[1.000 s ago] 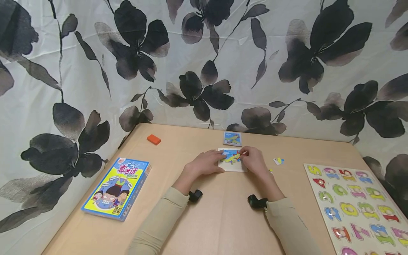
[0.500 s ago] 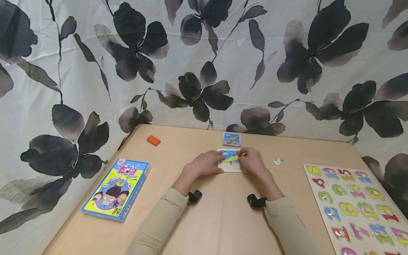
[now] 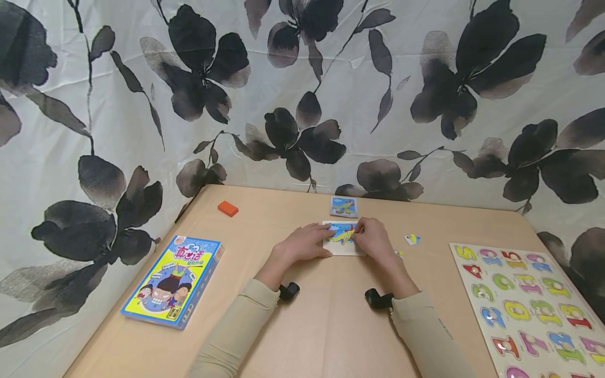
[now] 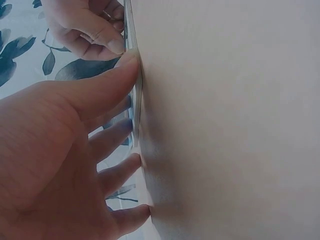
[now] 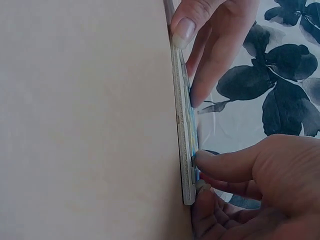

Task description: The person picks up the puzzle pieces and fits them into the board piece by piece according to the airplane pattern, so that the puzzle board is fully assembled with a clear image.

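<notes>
A small jigsaw puzzle board (image 3: 347, 251) with a white border and a yellow shape on blue lies between both hands. My left hand (image 3: 309, 241) rests on its left side, fingers spread and fairly straight. In the left wrist view the left thumb (image 4: 122, 72) lies along the board's near edge. My right hand (image 3: 375, 239) pinches a small puzzle piece at the board's right side, and red shows by its fingertips. The right wrist view has the right thumb (image 5: 225, 166) and curled fingers at the board's end; the piece is mostly hidden.
A small picture (image 3: 344, 206) of a yellow shape on blue lies behind the board. Loose puzzle pieces (image 3: 412, 239) sit to the right. A boxed game (image 3: 172, 281) and an orange block (image 3: 228, 208) are at left. A number board (image 3: 534, 304) lies at right. Patterned cloth (image 3: 302, 94) hangs behind.
The right fingers shift slightly over the board's right side, and more of the yellow and red picture shows beside them. The left hand stays on the board.
</notes>
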Demonstrator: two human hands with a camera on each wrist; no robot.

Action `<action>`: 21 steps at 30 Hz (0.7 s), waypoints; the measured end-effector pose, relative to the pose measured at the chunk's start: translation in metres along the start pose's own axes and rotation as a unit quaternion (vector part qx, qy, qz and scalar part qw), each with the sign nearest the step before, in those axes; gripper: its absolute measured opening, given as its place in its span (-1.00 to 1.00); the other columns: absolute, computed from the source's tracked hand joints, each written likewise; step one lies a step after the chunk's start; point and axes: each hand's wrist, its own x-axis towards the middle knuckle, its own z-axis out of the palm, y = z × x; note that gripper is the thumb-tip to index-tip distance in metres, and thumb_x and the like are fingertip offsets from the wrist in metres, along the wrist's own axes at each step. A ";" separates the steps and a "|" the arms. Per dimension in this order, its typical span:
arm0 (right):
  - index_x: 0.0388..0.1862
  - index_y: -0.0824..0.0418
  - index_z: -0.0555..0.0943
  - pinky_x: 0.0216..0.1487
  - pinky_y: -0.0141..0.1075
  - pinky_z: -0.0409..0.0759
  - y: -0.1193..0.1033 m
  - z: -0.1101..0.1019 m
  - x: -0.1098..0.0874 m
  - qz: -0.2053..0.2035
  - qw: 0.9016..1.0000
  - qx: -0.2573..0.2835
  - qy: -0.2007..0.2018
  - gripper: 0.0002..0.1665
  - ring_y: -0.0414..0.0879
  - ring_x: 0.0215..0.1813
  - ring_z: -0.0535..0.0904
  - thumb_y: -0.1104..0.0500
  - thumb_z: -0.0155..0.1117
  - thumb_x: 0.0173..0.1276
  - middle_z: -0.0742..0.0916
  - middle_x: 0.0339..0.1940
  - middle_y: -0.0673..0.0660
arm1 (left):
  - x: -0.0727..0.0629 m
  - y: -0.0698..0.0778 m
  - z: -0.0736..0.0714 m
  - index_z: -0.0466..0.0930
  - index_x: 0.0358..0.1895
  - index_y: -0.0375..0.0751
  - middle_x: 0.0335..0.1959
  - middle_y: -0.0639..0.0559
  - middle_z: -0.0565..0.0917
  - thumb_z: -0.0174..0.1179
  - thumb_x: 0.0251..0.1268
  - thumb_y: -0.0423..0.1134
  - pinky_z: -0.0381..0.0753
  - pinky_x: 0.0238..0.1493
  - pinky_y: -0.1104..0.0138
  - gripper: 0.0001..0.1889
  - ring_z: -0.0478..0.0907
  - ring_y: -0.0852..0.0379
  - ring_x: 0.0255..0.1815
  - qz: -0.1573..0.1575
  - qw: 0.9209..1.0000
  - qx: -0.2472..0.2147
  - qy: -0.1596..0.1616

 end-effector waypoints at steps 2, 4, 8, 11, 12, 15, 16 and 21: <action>-0.37 0.30 0.62 -0.39 -0.33 0.36 0.001 0.001 0.000 -0.016 1.000 -0.013 0.006 -0.92 -0.02 -0.35 0.47 0.31 0.36 0.23 0.61 -0.42 0.17 | 0.000 -0.001 0.001 0.33 0.49 0.04 0.58 0.07 0.24 0.25 0.34 0.09 0.23 0.49 -0.14 -0.32 0.13 -0.05 0.61 0.001 1.000 0.001 0.001; -0.37 0.31 0.63 -0.37 -0.32 0.36 0.001 0.002 0.000 -0.023 1.000 -0.018 0.007 -0.92 -0.01 -0.33 0.46 0.31 0.36 0.24 0.60 -0.42 0.18 | 0.000 -0.002 0.002 0.33 0.49 0.04 0.58 0.08 0.24 0.24 0.34 0.09 0.23 0.49 -0.13 -0.32 0.13 -0.04 0.61 0.001 1.000 0.000 0.001; -0.34 0.30 0.64 -0.33 -0.31 0.36 0.001 0.001 0.000 -0.028 0.999 -0.026 -0.008 -0.92 0.00 -0.31 0.46 0.29 0.37 0.23 0.60 -0.41 0.17 | 0.001 -0.005 0.004 0.33 0.49 0.06 0.58 0.09 0.24 0.24 0.33 0.11 0.23 0.50 -0.12 -0.31 0.13 -0.04 0.61 0.002 1.000 0.002 0.001; -0.29 0.29 0.66 -0.36 -0.32 0.37 0.002 -0.005 0.000 -0.034 0.999 -0.018 -0.031 -0.91 -0.02 -0.34 0.45 0.27 0.36 0.25 0.61 -0.41 0.17 | 0.001 -0.006 0.005 0.33 0.49 0.06 0.58 0.09 0.24 0.25 0.32 0.12 0.23 0.50 -0.12 -0.31 0.13 -0.04 0.61 0.002 1.000 0.003 0.004; -0.26 0.29 0.67 -0.39 -0.33 0.39 0.003 -0.008 0.000 -0.035 0.999 -0.011 -0.034 -0.89 -0.03 -0.37 0.46 0.27 0.34 0.26 0.62 -0.41 0.18 | 0.002 -0.006 0.005 0.32 0.49 0.07 0.58 0.09 0.24 0.25 0.32 0.12 0.23 0.50 -0.12 -0.31 0.12 -0.04 0.62 0.001 1.000 0.004 0.003; -0.15 0.30 0.66 -0.47 -0.34 0.43 0.008 -0.022 -0.002 -0.021 0.999 0.016 -0.027 -0.83 -0.05 -0.43 0.47 0.26 0.27 0.32 0.62 -0.36 0.20 | 0.002 -0.006 0.005 0.32 0.49 0.07 0.58 0.10 0.23 0.24 0.32 0.12 0.22 0.50 -0.13 -0.31 0.12 -0.03 0.62 0.001 1.000 0.003 0.004; -0.11 0.32 0.65 -0.48 -0.33 0.44 0.011 -0.027 -0.003 -0.017 0.999 0.022 -0.018 -0.80 -0.04 -0.46 0.48 0.26 0.25 0.33 0.63 -0.34 0.22 | 0.001 -0.005 0.005 0.32 0.49 0.07 0.58 0.10 0.23 0.24 0.33 0.12 0.21 0.50 -0.13 -0.31 0.11 -0.03 0.62 0.001 1.000 0.002 0.004; 0.08 0.40 0.58 -0.32 -0.22 0.51 0.024 -0.052 -0.009 -0.002 1.000 -0.012 -0.009 -0.62 0.10 -0.24 0.54 0.26 0.26 0.31 0.64 -0.11 0.36 | 0.000 -0.002 0.002 0.31 0.50 0.07 0.59 0.09 0.22 0.24 0.34 0.10 0.19 0.51 -0.15 -0.31 0.11 -0.03 0.62 0.002 1.000 -0.001 0.004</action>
